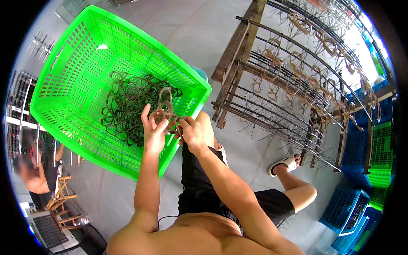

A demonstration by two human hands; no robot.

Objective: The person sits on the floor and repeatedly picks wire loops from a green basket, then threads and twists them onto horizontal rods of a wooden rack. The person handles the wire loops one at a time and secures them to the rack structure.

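Observation:
A brownish eyeglass frame (pixel 165 104) is held up between my two hands, over the near right edge of a green plastic basket (pixel 127 34). My left hand (pixel 154 131) has its thumb and fingers closed around the frame's lower part. At the frame's right side, my right hand (pixel 192 134) pinches with thumb and forefinger; a small reddish bit shows between the hands, too small to make out. Inside the basket lies a tangled pile of dark eyeglass frames (pixel 127 106), just beyond my left hand.
On the right stands a rack (pixel 244 51) with thin wire prongs and brown eyeglass frames (pixel 293 87) hanging on it. Blue crates (pixel 344 208) are stacked at the lower right. At the far left a person (pixel 36 176) sits near a wooden stool (pixel 63 199).

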